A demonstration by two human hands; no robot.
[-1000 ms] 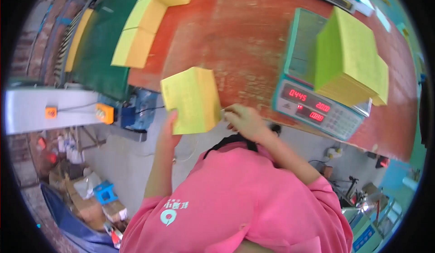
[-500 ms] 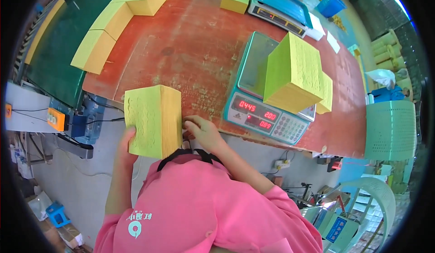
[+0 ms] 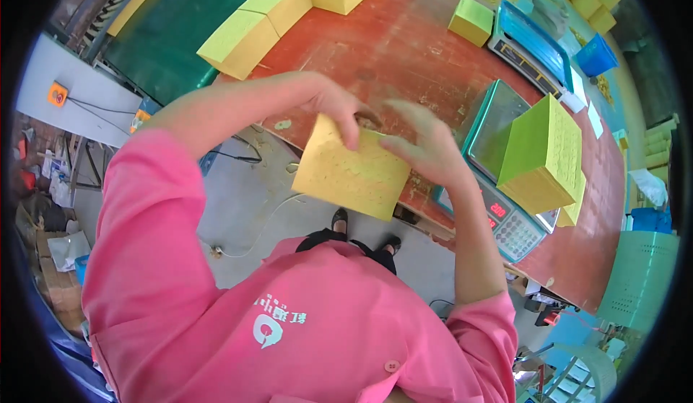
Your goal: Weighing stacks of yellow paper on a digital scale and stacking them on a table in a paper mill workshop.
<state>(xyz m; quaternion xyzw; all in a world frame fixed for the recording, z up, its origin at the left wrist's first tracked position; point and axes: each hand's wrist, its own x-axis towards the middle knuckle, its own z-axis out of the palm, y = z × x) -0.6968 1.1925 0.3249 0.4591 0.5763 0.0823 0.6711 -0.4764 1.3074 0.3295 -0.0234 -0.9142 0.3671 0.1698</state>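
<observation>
A thick block of yellow paper sheets (image 3: pixel 354 166) hangs tilted at the front edge of the red table, its broad rippled face toward me. My left hand (image 3: pixel 338 111) reaches over its upper edge, thumb on the face and the other fingers mostly hidden behind; it is closed on the block. At the block's upper right corner is my right hand (image 3: pixel 427 147), fingers apart and partly smeared by motion. Its thumb is close to the corner; whether it touches I cannot tell. On a digital scale (image 3: pixel 498 222) to the right stands a large yellow paper stack (image 3: pixel 538 159).
Yellow paper blocks (image 3: pixel 256 31) line the far left of the red table (image 3: pixel 375 49), beside a green surface (image 3: pixel 170 38). Farther back right are another yellow block (image 3: pixel 471 20), a second scale (image 3: pixel 530 53) and a blue bin (image 3: pixel 596 55). A cable lies on the floor.
The view has swung so the table sits farther right. The left hand went from the block's left side to its upper edge; the block is tilted differently. The right hand has risen, its fingers spread.
</observation>
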